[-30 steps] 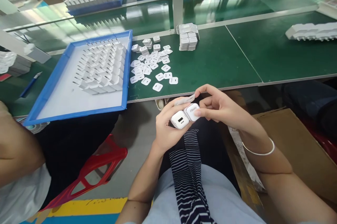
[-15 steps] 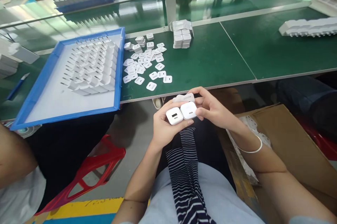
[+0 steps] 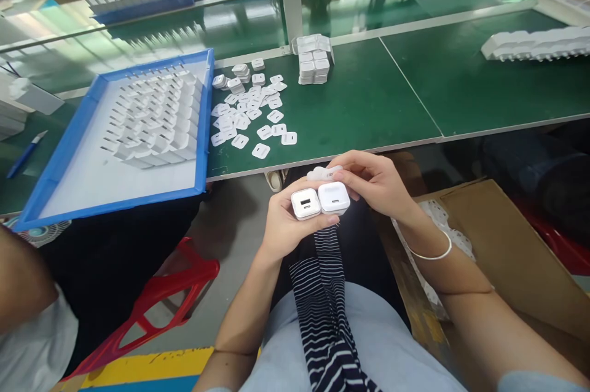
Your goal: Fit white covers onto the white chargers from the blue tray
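Observation:
My left hand [image 3: 282, 225] is wrapped round two white USB chargers side by side, their port faces turned up. The left charger [image 3: 299, 198] shows a wide black port and a small one; the right charger [image 3: 332, 193] shows a single small port. Behind them, a row of thin white pieces [image 3: 318, 174] rests along my left fingers. My right hand [image 3: 380, 186] pinches the right end of that row, thumb on top. The undersides of the chargers are hidden by my left palm.
White port plates [image 3: 260, 151] lie scattered on the green bench [image 3: 359, 103]. Left of them stands a blue-rimmed tray [image 3: 207, 128] of white chargers with pins up. A block of white chargers [image 3: 314, 66] sits by the post. A co-worker's arm [image 3: 27, 284] is at the left.
My right thumb has moved from the side of the right charger up onto the thin white pieces. The chargers remain in my left hand; the whole view has shifted slightly.

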A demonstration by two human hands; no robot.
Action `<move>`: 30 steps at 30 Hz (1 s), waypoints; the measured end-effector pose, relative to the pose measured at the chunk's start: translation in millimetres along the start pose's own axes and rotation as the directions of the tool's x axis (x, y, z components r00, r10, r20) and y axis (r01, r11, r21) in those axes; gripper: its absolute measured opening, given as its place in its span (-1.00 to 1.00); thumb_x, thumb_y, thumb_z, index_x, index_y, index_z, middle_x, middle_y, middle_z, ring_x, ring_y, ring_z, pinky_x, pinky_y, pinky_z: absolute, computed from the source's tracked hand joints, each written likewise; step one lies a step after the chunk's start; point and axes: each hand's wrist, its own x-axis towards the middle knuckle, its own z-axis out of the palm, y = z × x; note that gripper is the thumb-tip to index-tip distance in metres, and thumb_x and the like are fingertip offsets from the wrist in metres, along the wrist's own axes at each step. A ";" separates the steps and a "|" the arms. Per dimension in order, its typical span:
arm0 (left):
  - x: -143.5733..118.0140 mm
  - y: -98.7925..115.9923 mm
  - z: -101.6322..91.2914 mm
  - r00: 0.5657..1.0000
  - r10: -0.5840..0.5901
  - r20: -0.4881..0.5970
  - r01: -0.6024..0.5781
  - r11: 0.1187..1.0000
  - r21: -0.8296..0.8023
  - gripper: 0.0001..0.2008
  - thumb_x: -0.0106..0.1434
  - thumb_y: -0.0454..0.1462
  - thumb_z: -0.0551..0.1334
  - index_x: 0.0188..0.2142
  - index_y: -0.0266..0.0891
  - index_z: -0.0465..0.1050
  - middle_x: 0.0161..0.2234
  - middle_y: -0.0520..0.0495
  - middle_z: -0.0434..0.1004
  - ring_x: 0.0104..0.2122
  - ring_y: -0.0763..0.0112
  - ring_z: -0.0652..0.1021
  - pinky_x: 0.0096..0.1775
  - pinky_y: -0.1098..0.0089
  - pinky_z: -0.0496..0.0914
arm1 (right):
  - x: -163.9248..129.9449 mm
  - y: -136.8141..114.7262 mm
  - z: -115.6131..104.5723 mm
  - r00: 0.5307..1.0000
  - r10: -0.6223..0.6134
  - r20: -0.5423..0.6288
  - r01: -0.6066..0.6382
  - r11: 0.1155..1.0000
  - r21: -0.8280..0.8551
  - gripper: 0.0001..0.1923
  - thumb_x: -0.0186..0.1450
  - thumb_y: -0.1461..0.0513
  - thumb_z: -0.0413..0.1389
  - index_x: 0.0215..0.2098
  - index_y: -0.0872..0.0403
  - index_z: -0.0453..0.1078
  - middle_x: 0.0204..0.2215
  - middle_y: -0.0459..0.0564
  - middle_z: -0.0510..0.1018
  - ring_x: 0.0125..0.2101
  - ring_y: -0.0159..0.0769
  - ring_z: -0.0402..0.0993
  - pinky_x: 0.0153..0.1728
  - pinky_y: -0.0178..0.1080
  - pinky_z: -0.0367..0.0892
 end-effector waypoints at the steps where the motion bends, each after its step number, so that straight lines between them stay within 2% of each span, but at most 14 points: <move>1: -0.1 -0.4 0.1 1.000 -0.012 -0.004 0.012 1.000 -0.009 -0.56 -0.08 -0.32 0.58 -0.14 -0.14 0.66 -0.23 -0.06 0.67 -0.27 0.32 0.64 -0.23 0.37 0.55 | -0.7 -0.5 -0.3 1.000 -0.006 -0.017 0.005 0.999 -0.033 -0.83 0.35 0.12 0.24 -0.25 0.06 0.54 -0.47 -0.13 0.54 -0.62 -0.51 0.27 -0.61 -0.36 0.16; 6: -0.1 1.9 4.0 0.998 -0.048 -0.027 0.048 0.999 -0.015 -0.55 -0.11 -0.34 0.58 -0.17 -0.16 0.66 -0.21 -0.07 0.67 -0.25 0.32 0.64 -0.21 0.38 0.55 | -0.9 -3.2 -0.7 0.996 0.038 -0.077 -0.045 0.995 -0.092 -0.81 0.30 0.11 0.28 -0.31 0.09 0.57 -0.59 -0.15 0.47 -0.63 -0.50 0.17 -0.62 -0.33 0.05; 11: 0.2 3.2 8.0 0.999 -0.035 -0.041 0.038 0.996 0.084 -0.57 -0.07 -0.32 0.57 -0.16 -0.17 0.66 -0.13 -0.10 0.65 -0.15 0.25 0.64 -0.08 0.31 0.54 | 3.6 0.1 -4.4 0.990 0.018 -0.139 -0.028 0.997 -0.075 -0.83 0.30 0.14 0.27 -0.32 0.10 0.56 -0.64 -0.19 0.37 -0.64 -0.51 0.17 -0.61 -0.35 0.09; 15: 0.5 -2.6 8.6 0.997 0.025 -0.071 -0.009 0.975 0.220 -0.60 0.00 -0.30 0.55 -0.13 -0.15 0.65 -0.06 -0.14 0.64 -0.04 0.19 0.61 0.04 0.22 0.49 | 3.8 -2.5 -12.8 0.976 -0.023 -0.218 -0.021 0.980 -0.197 -0.86 0.34 0.16 0.25 -0.26 0.08 0.53 -0.64 -0.20 0.38 -0.63 -0.50 0.24 -0.59 -0.35 0.16; 17: 0.7 -5.8 8.8 0.996 0.040 -0.079 -0.019 0.966 0.256 -0.61 0.02 -0.29 0.53 -0.12 -0.15 0.64 -0.04 -0.14 0.63 -0.03 0.19 0.61 0.02 0.22 0.49 | 1.7 -8.0 -15.8 0.972 -0.053 -0.230 -0.011 0.962 -0.272 -0.88 0.36 0.17 0.23 -0.22 0.07 0.50 -0.62 -0.20 0.41 -0.63 -0.49 0.28 -0.58 -0.36 0.20; 22: 1.8 -11.0 9.6 0.995 0.074 -0.067 -0.054 0.963 0.265 -0.61 0.02 -0.31 0.53 -0.12 -0.14 0.63 -0.10 -0.10 0.63 -0.11 0.26 0.62 -0.04 0.28 0.50 | -4.7 -24.5 -15.0 0.990 -0.099 -0.104 0.045 0.903 -0.427 -0.87 0.45 0.18 0.11 -0.08 0.04 0.37 -0.53 -0.17 0.49 -0.57 -0.45 0.39 -0.48 -0.35 0.29; 25: 2.4 -12.8 9.7 0.994 0.092 -0.061 -0.073 0.961 0.266 -0.60 0.02 -0.31 0.54 -0.12 -0.15 0.62 -0.09 -0.10 0.62 -0.11 0.26 0.61 -0.04 0.27 0.50 | -5.5 -30.8 -11.3 0.987 -0.159 0.020 0.146 0.846 -0.513 -0.91 0.46 0.21 0.08 -0.11 0.06 0.37 -0.49 -0.16 0.50 -0.55 -0.46 0.38 -0.46 -0.36 0.27; 28: 2.4 -13.5 9.4 0.991 0.109 -0.072 -0.085 0.956 0.281 -0.59 0.02 -0.29 0.54 -0.10 -0.15 0.61 -0.10 -0.11 0.62 -0.13 0.26 0.62 -0.09 0.28 0.51 | -5.0 -34.4 -7.2 0.968 -0.208 0.138 0.250 0.811 -0.529 -0.94 0.46 0.26 0.08 -0.14 0.07 0.39 -0.42 -0.14 0.55 -0.50 -0.47 0.42 -0.43 -0.39 0.29; 30: 2.2 -13.2 9.2 0.992 0.105 -0.073 -0.079 0.954 0.290 -0.59 0.02 -0.28 0.53 -0.10 -0.16 0.60 -0.11 -0.11 0.62 -0.14 0.27 0.62 -0.11 0.28 0.51 | -4.6 -35.4 -5.0 0.963 -0.208 0.173 0.268 0.816 -0.512 -0.92 0.46 0.27 0.06 -0.11 0.07 0.39 -0.34 -0.11 0.60 -0.42 -0.45 0.50 -0.38 -0.40 0.32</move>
